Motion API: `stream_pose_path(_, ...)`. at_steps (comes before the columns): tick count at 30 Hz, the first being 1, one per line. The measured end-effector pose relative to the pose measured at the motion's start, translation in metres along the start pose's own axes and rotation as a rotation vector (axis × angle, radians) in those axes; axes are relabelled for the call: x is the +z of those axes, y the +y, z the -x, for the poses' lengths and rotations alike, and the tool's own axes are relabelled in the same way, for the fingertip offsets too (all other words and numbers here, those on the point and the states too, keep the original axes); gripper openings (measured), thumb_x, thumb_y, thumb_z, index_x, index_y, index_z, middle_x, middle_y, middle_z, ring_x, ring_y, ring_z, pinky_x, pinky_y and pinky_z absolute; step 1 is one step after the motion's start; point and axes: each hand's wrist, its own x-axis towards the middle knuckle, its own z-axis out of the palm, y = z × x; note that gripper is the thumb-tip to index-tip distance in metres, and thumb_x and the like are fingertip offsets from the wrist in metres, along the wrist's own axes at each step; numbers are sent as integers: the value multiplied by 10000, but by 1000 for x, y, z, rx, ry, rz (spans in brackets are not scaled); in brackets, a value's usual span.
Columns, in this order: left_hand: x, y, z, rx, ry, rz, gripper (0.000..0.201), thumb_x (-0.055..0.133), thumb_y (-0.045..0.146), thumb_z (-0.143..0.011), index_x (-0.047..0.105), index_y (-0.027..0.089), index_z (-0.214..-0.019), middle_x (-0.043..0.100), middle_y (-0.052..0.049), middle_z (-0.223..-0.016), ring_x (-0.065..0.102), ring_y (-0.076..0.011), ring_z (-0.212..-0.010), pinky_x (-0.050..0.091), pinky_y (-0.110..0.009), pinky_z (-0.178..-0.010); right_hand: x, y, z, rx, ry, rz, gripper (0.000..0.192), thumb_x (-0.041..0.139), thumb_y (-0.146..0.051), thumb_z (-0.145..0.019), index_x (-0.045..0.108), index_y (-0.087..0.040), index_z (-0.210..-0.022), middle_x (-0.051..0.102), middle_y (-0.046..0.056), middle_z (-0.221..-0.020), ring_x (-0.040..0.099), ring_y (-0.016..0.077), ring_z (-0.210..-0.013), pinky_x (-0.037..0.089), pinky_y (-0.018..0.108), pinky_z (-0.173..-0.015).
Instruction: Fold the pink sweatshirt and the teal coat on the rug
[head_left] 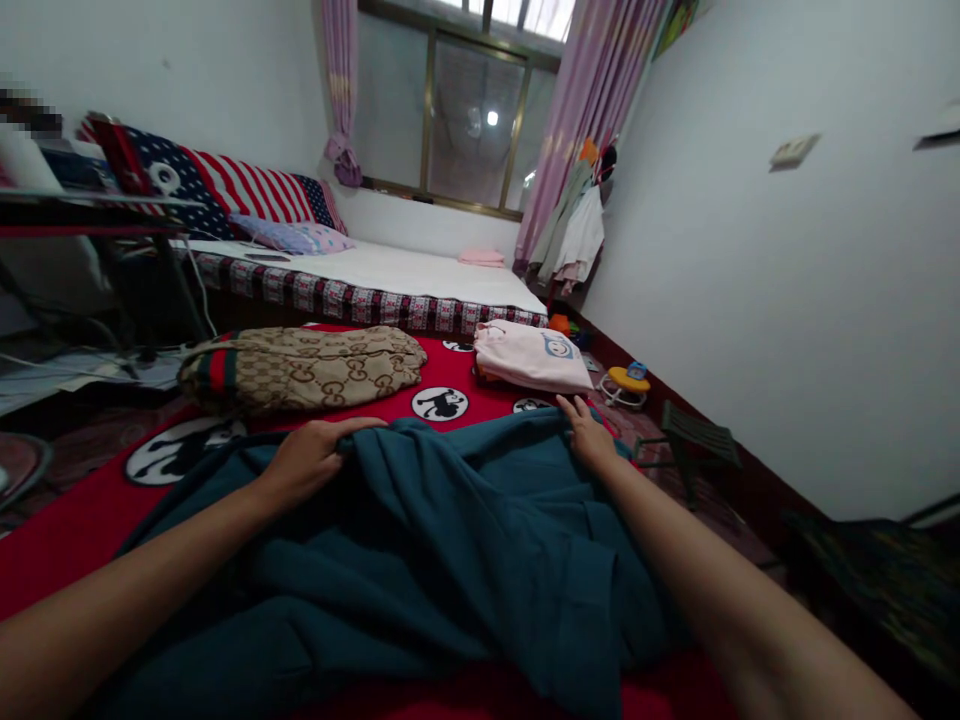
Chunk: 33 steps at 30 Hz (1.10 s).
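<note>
A rumpled dark teal garment [450,540] lies spread in loose folds across the foreground; I cannot tell exactly what kind it is. At its far left part, my left hand [309,458] is closed on a fold, with the thumb stretched along the cloth and the other fingers curled under. Over at the far right edge, my right hand [591,438] rests on the fabric, its fingers stretched out and slightly apart. Beneath the garment is a red cover [45,565] with round black-and-white cartoon patches.
Beyond the garment lie a folded brown patterned item [322,370] at left and a folded pale pink garment [529,357] at right. A bed [420,270] stands along the window wall. A yellow-topped stool [628,380] and a dark folding stool [697,435] are on the right; a desk [97,215] is on the left.
</note>
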Motion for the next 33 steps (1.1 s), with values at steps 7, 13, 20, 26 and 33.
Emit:
stream_pose_path(7,1,-15,-11,-91,133,193,463,457,272,-817,613,260,-1253,677,13,-1221,597,-243,-1172,416,-402,-1072,-8,4,-7,41,-47,16,311,436,-162,-906,642,-201,-1135,267,148,-1559,622,284,-1113,492,386,-882)
stream_pose_path(13,7,35,1,456,58,-337,849,688,163,-685,380,357,-1451,338,-55,-1548,339,-315,-1399,255,-510,-1155,-16,-7,-14,-14,-65,3,671,447,-49,-837,362,-292,-1457,230,70,-1587,569,247,-1193,471,348,-933)
stream_pose_path(20,32,66,-12,429,-193,-332,826,546,66,-722,346,343,-1475,395,-49,-1517,453,-271,-1321,424,-418,-1036,-6,-19,-32,-3,-158,-26,743,497,-102,-841,252,-306,-1512,429,149,-1448,615,283,-1117,493,373,-867)
stream_pose_path(26,40,31,-54,-115,-18,348,387,460,206,-766,707,198,-1063,734,-31,-1036,644,-234,-1059,461,-359,-1002,0,-9,-35,98,-76,-66,365,474,-129,-869,627,-169,-1198,589,185,-1189,626,274,-1052,474,363,-852)
stream_pose_path(33,-6,51,-43,-368,205,1010,462,692,364,-673,651,199,-1102,749,-13,-885,680,-244,-891,557,-395,-858,-37,27,-6,-37,219,-200,289,485,-129,-840,638,-125,-1086,623,132,-1141,565,221,-1095,420,318,-953)
